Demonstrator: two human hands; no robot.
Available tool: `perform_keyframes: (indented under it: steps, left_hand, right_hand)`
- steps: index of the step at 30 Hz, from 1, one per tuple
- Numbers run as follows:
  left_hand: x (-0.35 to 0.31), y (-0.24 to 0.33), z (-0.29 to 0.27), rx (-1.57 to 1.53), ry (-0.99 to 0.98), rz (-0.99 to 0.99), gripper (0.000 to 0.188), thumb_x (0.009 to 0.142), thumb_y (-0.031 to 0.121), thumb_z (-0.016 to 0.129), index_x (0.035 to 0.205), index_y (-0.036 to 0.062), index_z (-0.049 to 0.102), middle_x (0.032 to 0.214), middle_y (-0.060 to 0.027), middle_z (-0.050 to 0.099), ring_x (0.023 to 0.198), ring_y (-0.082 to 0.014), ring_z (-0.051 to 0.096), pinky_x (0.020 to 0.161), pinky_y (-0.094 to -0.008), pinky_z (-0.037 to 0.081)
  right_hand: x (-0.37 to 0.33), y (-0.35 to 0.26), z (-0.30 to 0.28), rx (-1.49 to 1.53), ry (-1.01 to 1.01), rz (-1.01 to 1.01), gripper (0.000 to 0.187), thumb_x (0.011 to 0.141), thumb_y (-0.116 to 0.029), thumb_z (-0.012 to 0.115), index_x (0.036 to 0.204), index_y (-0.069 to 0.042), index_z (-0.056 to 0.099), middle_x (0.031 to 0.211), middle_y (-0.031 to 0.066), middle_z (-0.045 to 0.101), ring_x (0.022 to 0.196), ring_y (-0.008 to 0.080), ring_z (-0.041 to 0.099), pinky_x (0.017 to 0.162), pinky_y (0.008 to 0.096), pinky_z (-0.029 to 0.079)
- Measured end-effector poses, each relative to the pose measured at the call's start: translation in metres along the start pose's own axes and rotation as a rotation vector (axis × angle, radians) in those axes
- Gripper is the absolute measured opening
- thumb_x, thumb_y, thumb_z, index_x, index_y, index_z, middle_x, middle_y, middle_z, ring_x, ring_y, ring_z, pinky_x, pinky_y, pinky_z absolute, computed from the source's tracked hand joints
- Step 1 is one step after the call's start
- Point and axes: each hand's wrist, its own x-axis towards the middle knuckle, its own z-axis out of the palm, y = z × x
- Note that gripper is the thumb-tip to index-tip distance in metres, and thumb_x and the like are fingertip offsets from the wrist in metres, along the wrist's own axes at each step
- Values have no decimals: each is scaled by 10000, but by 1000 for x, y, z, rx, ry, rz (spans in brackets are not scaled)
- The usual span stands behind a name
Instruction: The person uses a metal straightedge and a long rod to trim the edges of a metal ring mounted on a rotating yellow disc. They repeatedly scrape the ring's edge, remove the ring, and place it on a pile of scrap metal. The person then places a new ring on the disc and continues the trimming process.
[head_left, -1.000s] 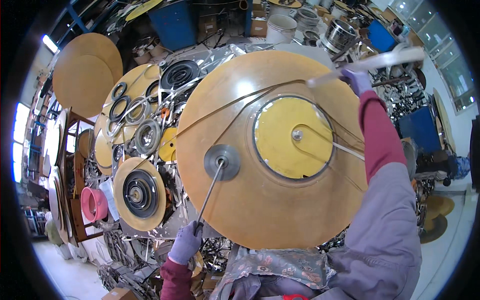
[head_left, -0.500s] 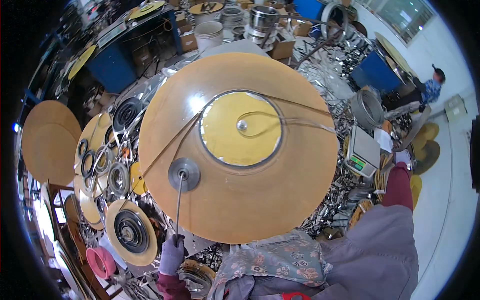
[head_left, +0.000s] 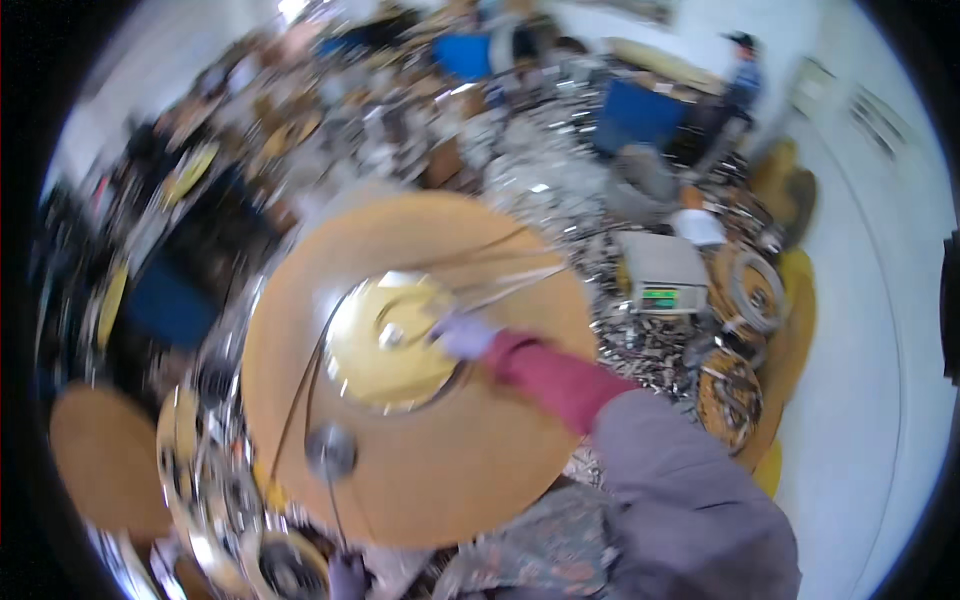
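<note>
A large tan round board (head_left: 470,500) lies in front of me, with a yellow disc (head_left: 385,365) at its middle. Gloved in pale purple, my right hand (head_left: 465,336) reaches over the yellow disc's right edge, beside a thin strip (head_left: 505,290) that runs off to the right; motion smears its fingers. At the lower left my left hand (head_left: 348,577) is closed around a thin metal rod (head_left: 335,510). The rod's far end meets a grey round weight or roller (head_left: 331,450) resting on the board. A dark strip (head_left: 297,410) runs from near the yellow disc toward the board's lower left.
A scale with a green display (head_left: 663,270) stands right of the board among metal scraps. Coils and rings (head_left: 752,290) lie beyond it. Another round board (head_left: 110,455) is at the left. A person (head_left: 740,85) stands at the far right by a blue bin (head_left: 640,115).
My right arm has come in from the right side, its hand now over the yellow disc. The view has shifted and blurred. My left hand still grips the rod.
</note>
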Motion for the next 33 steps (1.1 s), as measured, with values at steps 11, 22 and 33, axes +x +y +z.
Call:
perform_keyframes:
  steps: [11, 22, 33]
  left_hand:
    - [-7, 154, -20, 111, -306, -300, 221, 828, 123, 540, 1014, 15, 591, 798, -185, 580, 699, -288, 549, 612, -401, 442]
    - [7, 76, -2, 46, -162, -129, 140, 863, 89, 494, 830, -3, 596, 554, -123, 591, 538, -239, 626, 526, -359, 476]
    - [-4, 102, 0, -21, -82, -260, 173, 883, 136, 494, 893, -2, 597, 587, -156, 592, 532, -277, 609, 551, -389, 470]
  right_hand:
    - [15, 31, -43, -336, 256, 11, 188, 721, -107, 528, 812, 33, 614, 860, 237, 610, 766, 337, 624, 687, 449, 495]
    - [-38, 96, -388, -995, 142, 524, 327, 791, -302, 581, 1073, -151, 647, 1014, 125, 648, 987, 290, 605, 857, 380, 469]
    - [163, -51, -197, -1470, -190, -47, 224, 851, -137, 485, 960, -178, 676, 981, 12, 678, 897, 186, 662, 667, 371, 526]
